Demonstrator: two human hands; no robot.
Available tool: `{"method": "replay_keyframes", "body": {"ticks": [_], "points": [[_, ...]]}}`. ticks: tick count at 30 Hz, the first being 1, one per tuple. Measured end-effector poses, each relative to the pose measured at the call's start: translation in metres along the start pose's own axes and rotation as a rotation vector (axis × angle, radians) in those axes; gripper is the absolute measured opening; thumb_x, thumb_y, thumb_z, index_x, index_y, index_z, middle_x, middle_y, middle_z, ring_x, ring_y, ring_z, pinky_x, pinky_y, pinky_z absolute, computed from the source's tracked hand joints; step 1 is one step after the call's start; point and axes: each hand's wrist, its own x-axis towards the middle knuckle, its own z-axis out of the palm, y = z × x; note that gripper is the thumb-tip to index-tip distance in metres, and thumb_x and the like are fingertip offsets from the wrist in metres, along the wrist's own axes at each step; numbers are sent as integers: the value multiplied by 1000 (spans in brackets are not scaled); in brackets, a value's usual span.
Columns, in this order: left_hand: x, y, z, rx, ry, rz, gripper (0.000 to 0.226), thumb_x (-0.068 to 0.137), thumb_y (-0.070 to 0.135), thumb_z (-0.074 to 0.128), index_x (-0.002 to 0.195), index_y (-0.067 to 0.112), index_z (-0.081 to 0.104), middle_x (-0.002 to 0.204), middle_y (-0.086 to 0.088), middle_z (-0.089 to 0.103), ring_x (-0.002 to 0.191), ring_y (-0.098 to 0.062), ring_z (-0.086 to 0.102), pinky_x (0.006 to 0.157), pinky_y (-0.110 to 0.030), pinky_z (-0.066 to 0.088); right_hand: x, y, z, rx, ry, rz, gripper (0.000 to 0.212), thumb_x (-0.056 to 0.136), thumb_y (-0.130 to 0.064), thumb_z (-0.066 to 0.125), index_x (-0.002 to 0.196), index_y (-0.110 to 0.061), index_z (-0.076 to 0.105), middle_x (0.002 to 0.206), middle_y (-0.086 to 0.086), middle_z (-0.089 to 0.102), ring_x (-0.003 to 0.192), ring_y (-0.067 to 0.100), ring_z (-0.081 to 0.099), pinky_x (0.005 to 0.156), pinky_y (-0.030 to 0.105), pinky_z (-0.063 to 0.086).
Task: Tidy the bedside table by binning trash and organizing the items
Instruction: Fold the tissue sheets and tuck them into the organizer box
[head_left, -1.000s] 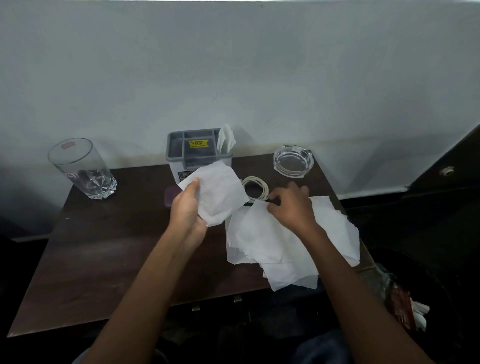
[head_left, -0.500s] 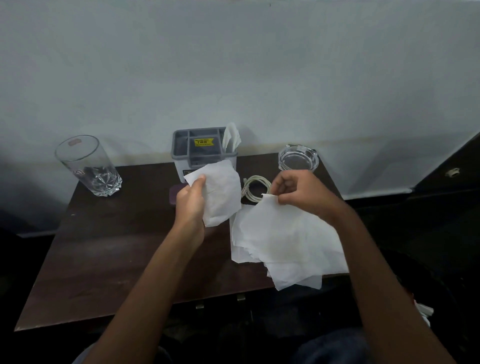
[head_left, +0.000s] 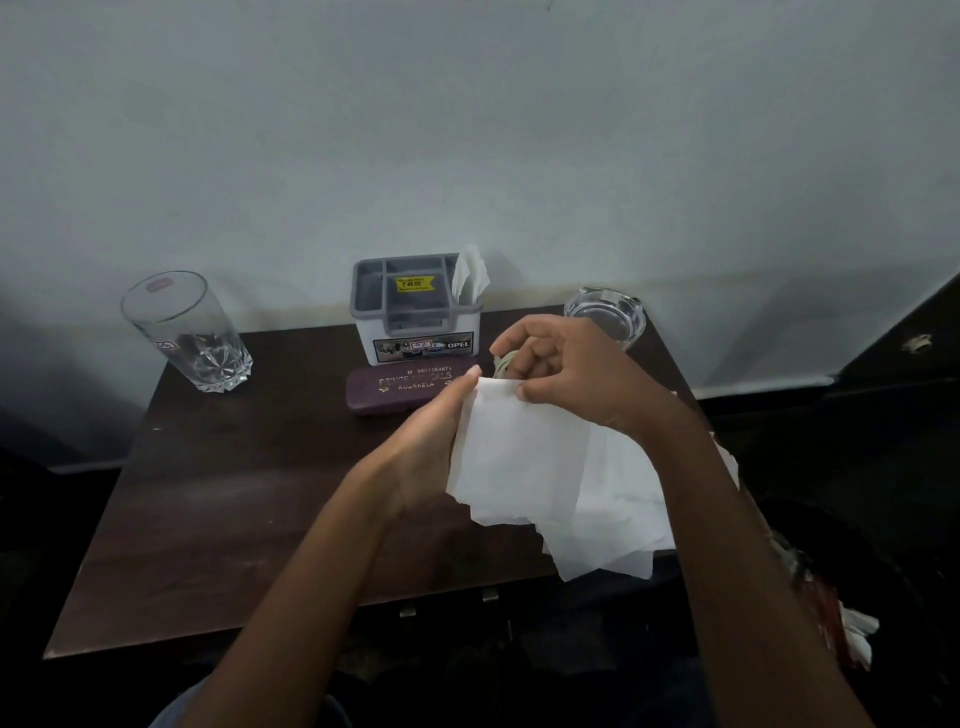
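Centre frame: left hand (head_left: 431, 457) and right hand (head_left: 571, 374) both pinch white tissues (head_left: 519, 457) (several loose sheets) | risk: lower sheets could slip off the table (head_left: 234, 493) edge, being ungripped.

Crumpled white tissue sheets (head_left: 519, 457) hung above the dark table's (head_left: 234, 493) right front, pinched at the top by the left hand (head_left: 426, 447) and the right hand (head_left: 566, 374). Behind them stood a grey-and-white organizer (head_left: 415, 332), a maroon case (head_left: 400, 387) lying flat just before it; an upright tumbler (head_left: 187, 332) stood rear left, a glass ashtray (head_left: 605, 314) rear right
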Motion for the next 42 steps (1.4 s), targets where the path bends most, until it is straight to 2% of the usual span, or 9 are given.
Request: {"method": "replay_keyframes", "body": {"ticks": [6,10,13,18,24,28,34,39,42], "points": [[-6,5,-1,86,-127,-34,74,81,71,31,107,13,68,103,-8,73,90,-23,71,79,-37,56,3,7,5,-17,56,-1,36,75,5,62,102,-18,62,80,8,68,67,20,59,71,35,54],[-9,4,3,67,-157,17,41,79,41,58,108,13,66,99,-7,73,85,-19,70,73,-33,57,5,11,9,24,135,17,38,74,6,63,102,-20,62,81,6,66,71,21,60,72,36,53],[-5,2,6,108,-93,31,16,85,15,60,98,7,65,87,-7,72,74,-19,70,66,-32,58,3,19,2,93,191,58,34,76,2,66,105,-15,63,85,3,64,71,13,58,69,22,49],[1,1,12,51,126,22,18,88,7,58,105,6,61,92,-9,68,80,-23,65,61,-36,54,-6,83,-35,36,484,283,18,77,1,65,94,-3,68,77,2,63,56,-4,57,76,28,48],[6,-1,14,10,326,64,8,90,6,56,87,13,55,83,-5,60,74,-22,58,59,-38,48,-27,136,-55,-204,469,503,16,77,4,59,88,-2,70,90,13,67,90,28,61,75,23,39],[5,-1,18,28,331,61,6,90,7,56,94,11,55,85,-4,59,75,-21,57,67,-42,49,-22,144,-48,-287,346,539,17,73,2,64,87,-7,71,78,-1,58,101,32,59,82,27,41],[5,-1,19,64,331,57,15,90,8,56,105,11,53,86,-3,58,76,-21,56,59,-38,47,-19,148,-46,-316,356,523,26,73,1,63,58,-20,59,83,6,63,94,31,61,78,32,48],[8,-2,19,58,321,73,11,90,8,55,100,12,54,83,-3,58,74,-20,56,63,-38,48,-22,134,-56,-161,412,449,24,72,4,66,59,-16,61,64,-1,60,70,17,57,56,18,41],[9,-2,18,38,325,89,7,91,8,56,93,14,54,82,-2,58,73,-19,56,64,-38,47,-23,118,-60,-71,440,394,26,71,3,65,56,-17,60,63,0,61,66,14,55,62,21,43]]}}
